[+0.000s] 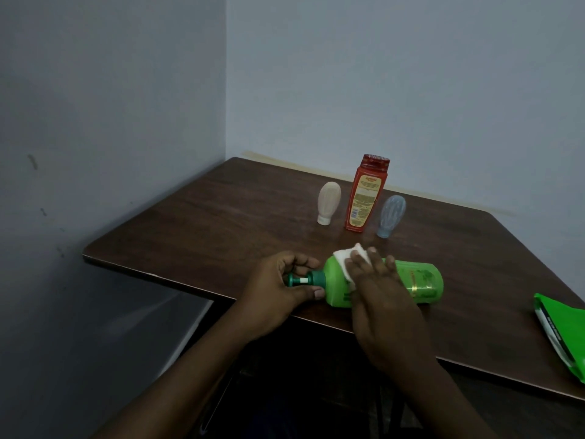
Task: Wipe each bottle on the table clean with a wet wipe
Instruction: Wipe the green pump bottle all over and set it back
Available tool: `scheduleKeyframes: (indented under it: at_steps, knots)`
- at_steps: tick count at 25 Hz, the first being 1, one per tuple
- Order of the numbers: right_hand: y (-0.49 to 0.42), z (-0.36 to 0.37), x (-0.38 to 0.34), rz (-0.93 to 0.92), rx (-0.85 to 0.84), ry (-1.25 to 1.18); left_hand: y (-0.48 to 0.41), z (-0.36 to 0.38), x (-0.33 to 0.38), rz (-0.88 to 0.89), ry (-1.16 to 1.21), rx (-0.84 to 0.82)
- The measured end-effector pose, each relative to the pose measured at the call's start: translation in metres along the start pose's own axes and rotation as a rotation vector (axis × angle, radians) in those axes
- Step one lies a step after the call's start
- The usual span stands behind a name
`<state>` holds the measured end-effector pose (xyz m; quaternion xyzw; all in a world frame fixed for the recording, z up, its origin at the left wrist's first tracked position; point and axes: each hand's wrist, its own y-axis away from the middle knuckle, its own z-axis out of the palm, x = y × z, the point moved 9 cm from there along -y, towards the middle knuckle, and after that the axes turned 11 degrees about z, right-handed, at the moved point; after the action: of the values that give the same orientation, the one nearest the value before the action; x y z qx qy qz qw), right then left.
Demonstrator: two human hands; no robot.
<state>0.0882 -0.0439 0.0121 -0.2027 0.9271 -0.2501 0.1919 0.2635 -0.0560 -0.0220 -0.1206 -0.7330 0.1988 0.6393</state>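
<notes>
Left grip point(278, 288) pinches pump point(303, 280) of green bottle point(418, 280); right grip point(381, 296), flat-fingered, presses wipe point(343, 255).

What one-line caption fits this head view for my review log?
Left hand grips the neck of the lying green pump bottle while right hand presses a white wipe on it.

a: what sort of room is it?
b: a bare corner. the left wall point(110, 122) and the back wall point(411, 74) are both pale bluish grey.
a: any marks?
b: a few dark smudges point(32, 161) on the left wall.
a: furniture?
b: one dark wood-grain table point(221, 217) with rounded corners, set close to the back wall. the light is dim.
</notes>
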Motion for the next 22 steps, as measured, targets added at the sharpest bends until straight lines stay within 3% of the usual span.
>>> scheduleKeyframes:
  at_steps: [2, 4, 9, 14, 19, 22]
  knots:
    - [-0.011, -0.009, 0.018, 0.129, 0.051, 0.004, 0.000, 0.000, -0.002, 0.000, -0.004, 0.003]
    - [-0.017, -0.010, 0.010, 0.143, 0.054, -0.003, 0.000, -0.002, -0.003, 0.008, -0.003, 0.005]
    - [-0.003, 0.004, -0.029, -0.162, -0.073, -0.018, 0.001, 0.001, 0.000, 0.025, 0.028, -0.002]
    - [-0.031, -0.007, 0.001, 0.075, 0.004, -0.039, 0.001, 0.000, 0.000, 0.023, 0.021, 0.016]
    - [0.004, 0.003, -0.018, -0.075, -0.043, -0.012, 0.009, 0.003, 0.000, 0.016, -0.002, 0.039]
    - [0.040, 0.007, -0.019, -0.171, 0.016, 0.064, 0.008, 0.003, -0.001, 0.014, 0.002, 0.055]
